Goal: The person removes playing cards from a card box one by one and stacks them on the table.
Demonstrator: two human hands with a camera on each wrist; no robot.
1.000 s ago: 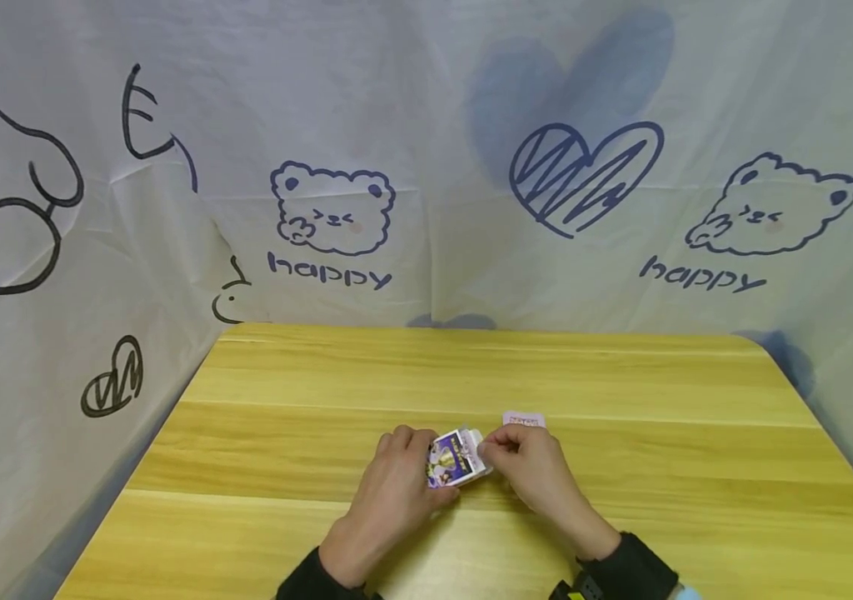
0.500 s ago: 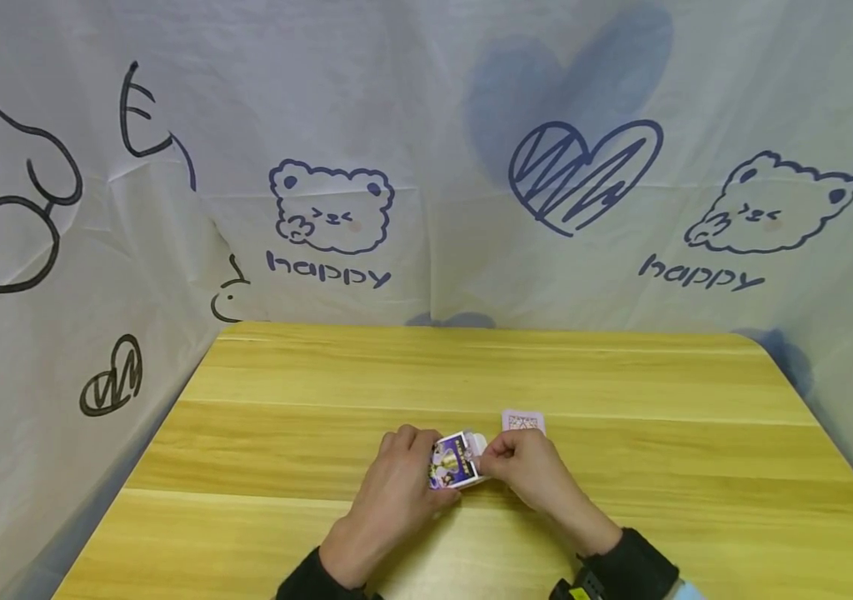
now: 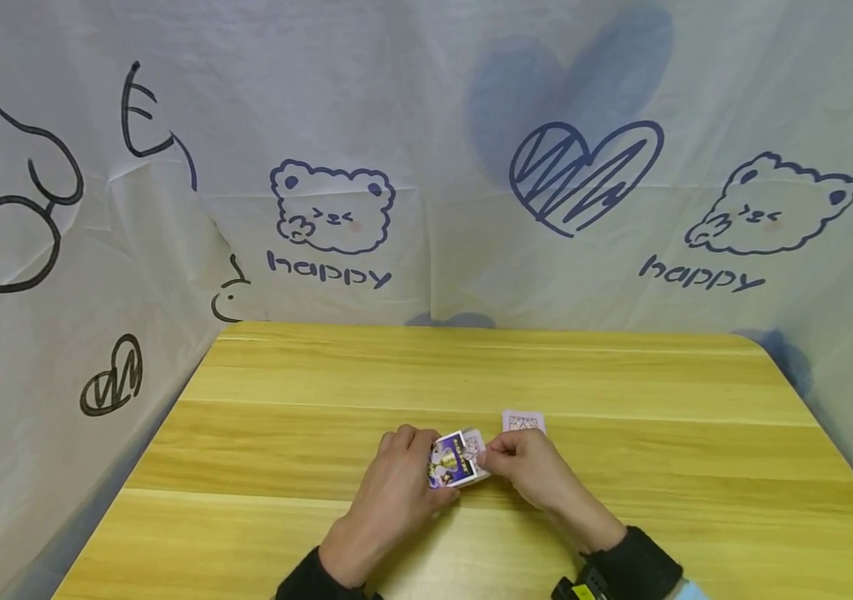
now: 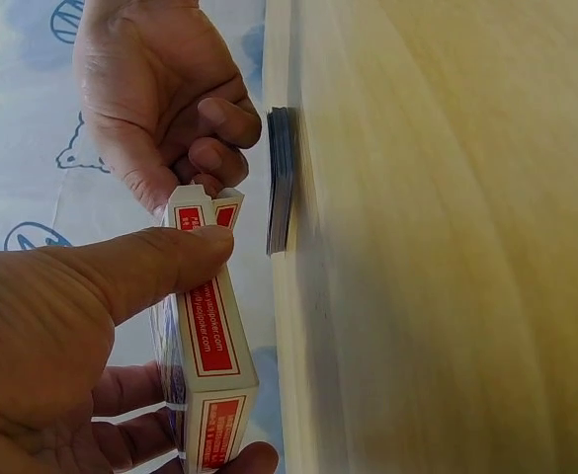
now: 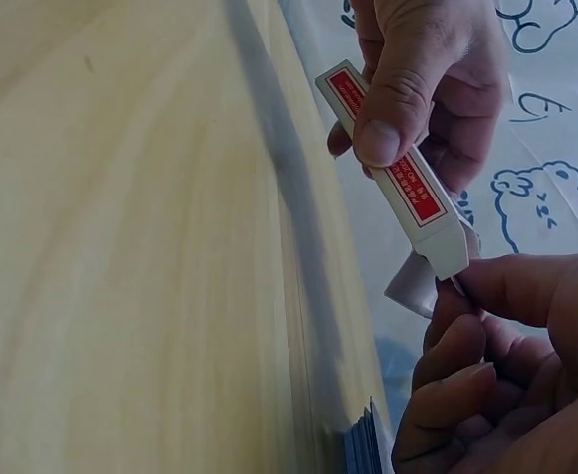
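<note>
A purple-fronted playing card box (image 3: 449, 461) with white and red edges is held in my left hand (image 3: 392, 479). In the left wrist view, the left thumb lies along the narrow side of the box (image 4: 209, 331). The box's right end is open, and a patterned playing card (image 3: 475, 443) sticks partly out there. My right hand (image 3: 535, 471) pinches at that end; in the right wrist view its thumb and finger meet on a thin edge beside the open flap (image 5: 414, 283). How many cards are between those fingers is hidden.
A small stack of playing cards (image 3: 523, 420) lies face down on the wooden table (image 3: 366, 367), just beyond the right hand. A white cloth (image 3: 456, 275) with drawings hangs behind the table and along its sides.
The patterned card now shows beyond the box's open end, where the white flap showed before. My right fingers have shifted slightly to the right; the left hand has stayed nearly still.
</note>
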